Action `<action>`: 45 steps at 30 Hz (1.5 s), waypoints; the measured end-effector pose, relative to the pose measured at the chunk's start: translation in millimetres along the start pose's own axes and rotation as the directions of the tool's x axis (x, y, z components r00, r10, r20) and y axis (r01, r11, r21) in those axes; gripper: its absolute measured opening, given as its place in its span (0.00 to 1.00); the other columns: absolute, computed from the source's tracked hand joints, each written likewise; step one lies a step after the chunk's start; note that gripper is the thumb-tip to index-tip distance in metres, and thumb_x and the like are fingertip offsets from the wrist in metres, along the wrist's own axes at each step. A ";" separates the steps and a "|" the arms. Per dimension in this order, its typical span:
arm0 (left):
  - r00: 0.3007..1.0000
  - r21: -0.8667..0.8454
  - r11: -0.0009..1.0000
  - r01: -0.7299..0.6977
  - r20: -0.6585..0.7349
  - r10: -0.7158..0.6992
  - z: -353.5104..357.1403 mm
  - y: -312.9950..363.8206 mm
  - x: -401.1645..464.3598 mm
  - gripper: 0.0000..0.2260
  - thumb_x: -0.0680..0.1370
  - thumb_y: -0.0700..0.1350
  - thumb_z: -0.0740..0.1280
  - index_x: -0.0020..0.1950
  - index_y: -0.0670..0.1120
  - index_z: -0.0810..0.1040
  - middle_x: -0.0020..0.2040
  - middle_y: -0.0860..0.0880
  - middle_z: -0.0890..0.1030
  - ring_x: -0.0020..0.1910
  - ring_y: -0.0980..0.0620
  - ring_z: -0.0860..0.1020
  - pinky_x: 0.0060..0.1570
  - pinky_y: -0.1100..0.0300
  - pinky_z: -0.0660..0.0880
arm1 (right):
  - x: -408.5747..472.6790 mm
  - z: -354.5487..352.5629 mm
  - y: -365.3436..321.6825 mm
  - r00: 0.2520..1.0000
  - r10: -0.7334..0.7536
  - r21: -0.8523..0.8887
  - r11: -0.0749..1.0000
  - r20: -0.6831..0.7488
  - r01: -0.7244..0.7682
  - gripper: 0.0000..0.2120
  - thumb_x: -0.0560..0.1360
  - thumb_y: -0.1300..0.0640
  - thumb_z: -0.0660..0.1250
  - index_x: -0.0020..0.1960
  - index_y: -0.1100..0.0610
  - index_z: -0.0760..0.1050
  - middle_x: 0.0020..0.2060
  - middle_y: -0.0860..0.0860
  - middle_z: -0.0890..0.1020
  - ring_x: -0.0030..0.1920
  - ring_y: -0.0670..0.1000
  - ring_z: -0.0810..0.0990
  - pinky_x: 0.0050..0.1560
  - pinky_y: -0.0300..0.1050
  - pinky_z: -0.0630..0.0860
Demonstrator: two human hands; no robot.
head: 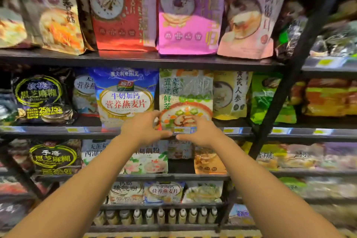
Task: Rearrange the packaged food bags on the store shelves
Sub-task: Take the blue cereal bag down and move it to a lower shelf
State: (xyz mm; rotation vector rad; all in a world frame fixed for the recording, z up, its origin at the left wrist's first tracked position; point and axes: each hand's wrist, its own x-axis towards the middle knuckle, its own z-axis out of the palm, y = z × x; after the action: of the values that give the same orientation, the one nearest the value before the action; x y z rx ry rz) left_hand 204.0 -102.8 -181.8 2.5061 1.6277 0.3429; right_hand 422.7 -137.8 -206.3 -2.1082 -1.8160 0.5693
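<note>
A pale bag printed with a bowl of vegetables (pixel 185 92) stands upright on the second shelf (pixel 58 131), between a blue oatmeal bag (pixel 125 94) and a yellow bag (pixel 229 94). Both arms reach up to it. My left hand (pixel 144 127) curls round the bag's lower left corner, thumb underneath at the shelf edge. My right hand (pixel 199 131) grips the lower right corner, its thumb tip nearly meeting the left one. The bag's bottom edge is hidden behind my hands.
Red (pixel 123 9), purple (pixel 189 11) and pink (pixel 251 13) bags line the top shelf. Black sesame bags (pixel 42 98) sit at the left. A slanted black upright (pixel 289 75) divides off the right bay with green bags (pixel 270 98). Bottles (pixel 160 216) fill the lowest row.
</note>
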 end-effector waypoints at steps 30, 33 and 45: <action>0.840 -0.042 0.840 -0.541 -0.066 0.538 -20.2 396.8 33.5 0.40 0.69 0.76 0.66 0.78 0.65 0.62 0.77 0.57 0.70 0.74 0.50 0.70 0.64 0.45 0.73 | -214.5 -257.5 252.6 0.865 0.269 -0.082 0.940 -0.423 -0.332 0.53 0.67 0.27 0.73 0.83 0.51 0.60 0.79 0.49 0.69 0.76 0.55 0.69 0.70 0.60 0.74; 0.818 -0.038 0.820 -0.572 -0.106 0.565 -27.5 431.6 56.1 0.40 0.69 0.77 0.66 0.78 0.65 0.63 0.76 0.59 0.70 0.74 0.50 0.71 0.64 0.46 0.73 | -212.4 -290.7 275.4 0.841 0.265 -0.104 0.931 -0.472 -0.351 0.50 0.67 0.26 0.73 0.80 0.51 0.64 0.76 0.51 0.71 0.75 0.56 0.71 0.69 0.60 0.74; 0.764 -0.012 0.792 -0.610 -0.274 0.584 -96.4 551.9 163.8 0.40 0.69 0.75 0.67 0.78 0.62 0.64 0.74 0.56 0.73 0.69 0.51 0.75 0.61 0.49 0.76 | -155.3 -445.5 322.9 0.815 0.067 -0.186 0.960 -0.575 -0.210 0.48 0.71 0.30 0.73 0.82 0.51 0.62 0.78 0.49 0.70 0.76 0.54 0.70 0.71 0.54 0.73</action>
State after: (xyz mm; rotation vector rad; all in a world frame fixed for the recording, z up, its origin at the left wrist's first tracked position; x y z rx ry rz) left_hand 729.9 -179.6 59.5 2.9351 0.7692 0.8254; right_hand 898.3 -328.0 47.7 -2.2525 -1.4441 -0.2616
